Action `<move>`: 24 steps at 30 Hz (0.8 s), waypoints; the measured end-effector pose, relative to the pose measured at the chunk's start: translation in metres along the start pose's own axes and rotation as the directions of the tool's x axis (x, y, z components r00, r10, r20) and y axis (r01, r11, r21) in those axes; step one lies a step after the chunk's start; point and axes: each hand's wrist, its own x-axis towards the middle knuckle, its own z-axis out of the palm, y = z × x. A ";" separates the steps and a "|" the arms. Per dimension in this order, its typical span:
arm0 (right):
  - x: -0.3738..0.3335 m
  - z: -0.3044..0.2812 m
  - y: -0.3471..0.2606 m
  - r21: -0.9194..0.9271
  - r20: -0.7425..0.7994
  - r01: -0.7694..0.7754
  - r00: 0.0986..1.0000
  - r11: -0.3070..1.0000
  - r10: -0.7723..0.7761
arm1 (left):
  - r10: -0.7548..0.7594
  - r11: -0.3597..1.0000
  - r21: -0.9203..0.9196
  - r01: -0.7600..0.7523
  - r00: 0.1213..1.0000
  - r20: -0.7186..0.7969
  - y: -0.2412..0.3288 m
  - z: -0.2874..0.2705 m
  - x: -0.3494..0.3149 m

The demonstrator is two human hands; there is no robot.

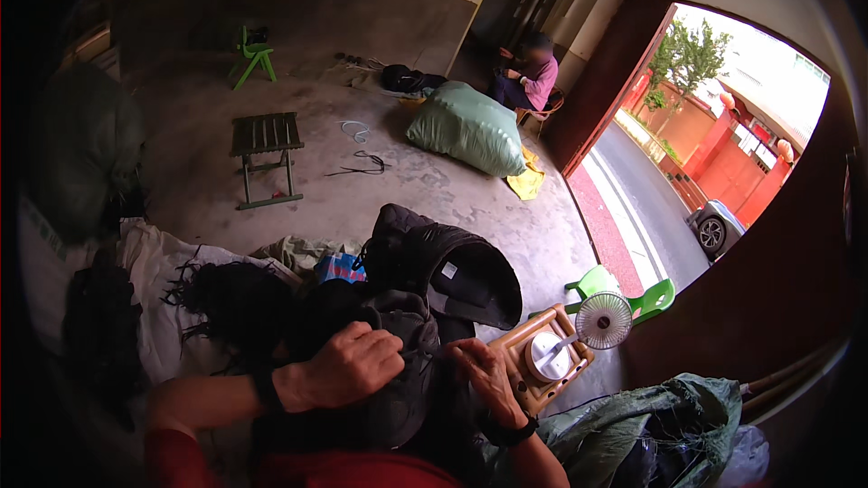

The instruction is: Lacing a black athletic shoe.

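A black cap (398, 407) lies in my lap, its dark fabric hard to tell from my clothes. My left hand (348, 366) rests over it, fingers curled in a pinch at its upper edge. On the other side, my right hand (488, 378) is closed too, thumb and fingertips together beside the cap; a thin thread may run between the hands, too fine to be sure. Just beyond them sit more black caps (470, 278), one turned so its inside and a small white label show. A heap of black fringed strips (231, 307) lies left of my hands.
To the right, a small fan (604, 321) stands on a bamboo stool (541, 390) beside a green plastic chair (653, 303). An open green sack (651, 425) is at lower right. Farther off are a folding stool (267, 140), a stuffed sack (466, 131) and a seated person (535, 77) near the doorway.
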 end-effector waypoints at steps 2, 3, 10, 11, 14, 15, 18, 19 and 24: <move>-0.003 -0.001 -0.002 -0.010 0.016 0.020 1.000 1.000 -0.020 | -0.113 0.981 -0.153 0.122 0.991 0.067 -0.004 0.006 0.002; -0.005 -0.002 -0.004 -0.044 0.024 0.005 1.000 0.999 -0.004 | -0.241 0.912 -0.294 0.287 0.953 0.183 -0.005 0.009 0.004; -0.015 -0.012 -0.018 0.257 0.180 -0.181 0.974 0.949 0.137 | -0.235 0.530 -0.626 0.572 0.809 0.539 -0.026 0.011 0.017; -0.016 -0.012 -0.019 0.264 0.207 -0.152 0.973 0.953 0.098 | -0.183 0.453 -0.630 0.630 0.758 0.626 -0.028 0.009 0.018; -0.019 -0.010 -0.018 0.395 0.284 -0.173 0.957 0.902 0.059 | -0.154 0.380 -0.706 0.597 0.794 0.588 -0.032 0.006 0.021; -0.019 -0.009 -0.018 0.396 0.302 -0.177 0.952 0.901 0.054 | -0.163 0.391 -0.703 0.594 0.797 0.582 -0.031 0.007 0.020; -0.020 -0.005 -0.016 0.390 0.315 -0.200 0.946 0.899 0.074 | -0.148 0.566 -0.631 0.531 0.818 0.556 -0.024 0.010 0.015; -0.019 -0.005 -0.015 0.450 0.300 -0.223 0.950 0.865 0.089 | -0.105 0.699 -0.572 0.429 0.853 0.512 -0.021 0.011 0.013; -0.017 -0.005 -0.011 0.735 0.206 -0.211 0.975 0.644 0.083 | -0.030 0.922 -0.352 0.160 0.937 0.348 -0.016 0.017 0.003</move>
